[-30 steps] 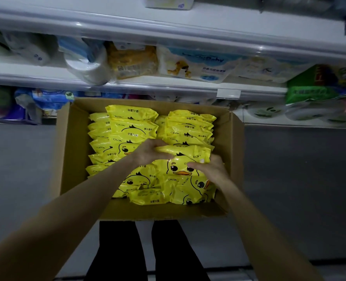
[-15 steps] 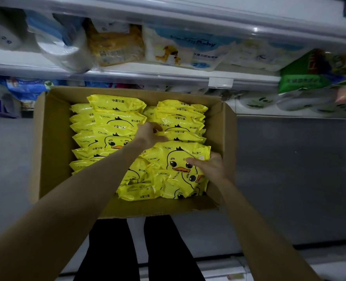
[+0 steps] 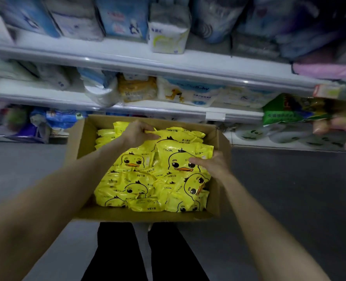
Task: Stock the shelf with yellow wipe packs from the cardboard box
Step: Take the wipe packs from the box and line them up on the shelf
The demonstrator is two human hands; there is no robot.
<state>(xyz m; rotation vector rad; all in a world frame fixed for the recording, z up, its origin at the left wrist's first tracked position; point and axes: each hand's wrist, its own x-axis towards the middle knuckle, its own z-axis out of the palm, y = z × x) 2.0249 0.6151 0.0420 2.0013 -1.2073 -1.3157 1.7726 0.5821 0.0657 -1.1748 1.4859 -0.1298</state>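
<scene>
An open cardboard box [image 3: 75, 142] stands on the floor in front of the shelves, filled with several yellow wipe packs printed with a duck face. My left hand [image 3: 136, 133] pinches the top edge of a pack [image 3: 176, 133] in the far rows. My right hand [image 3: 213, 164] grips the right side of a raised pack [image 3: 180, 157] showing a large duck face, thumb on its front. More packs [image 3: 139, 191] lie loose and overlapping in the near half of the box.
White shelves [image 3: 168, 65] run across the back, stocked with tissue and wipe packs, among them a yellowish pack [image 3: 136, 89] and a baby-wipe pack [image 3: 188, 92]. Green bags [image 3: 283, 110] sit at right. Grey floor [image 3: 289, 189] surrounds the box; my dark trouser legs [image 3: 115, 252] are below it.
The camera has tilted up, showing higher shelves. My left hand moved farther back along the packs, and my right hand has lifted the duck-face pack slightly.
</scene>
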